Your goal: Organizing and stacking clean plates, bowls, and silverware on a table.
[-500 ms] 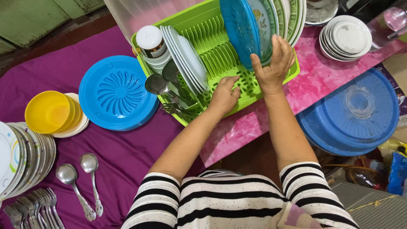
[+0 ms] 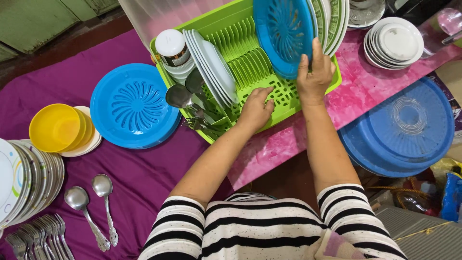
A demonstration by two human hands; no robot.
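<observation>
My right hand [image 2: 314, 73] grips the lower edge of a blue slotted plastic plate [image 2: 284, 33], which stands tilted in the right end of a lime green dish rack [image 2: 250, 67], leaning against green-patterned plates [image 2: 332, 19]. My left hand [image 2: 256, 108] rests flat on the rack's front rim with its fingers spread. White plates [image 2: 211, 65] stand upright in the rack's left part, beside a white lidded container [image 2: 171, 45] and ladles [image 2: 185, 98].
A stack of blue slotted plates [image 2: 132, 106] lies left of the rack. Yellow bowls [image 2: 60, 127], patterned plates [image 2: 24, 178], two spoons [image 2: 91, 202] and forks [image 2: 38, 236] lie on the purple cloth. White saucers [image 2: 394, 43] and a blue basin [image 2: 404, 130] are at the right.
My right hand has turned the blue plate so its slotted face shows, and shifted its grip lower on the rim. The left hand stays on the rack.
</observation>
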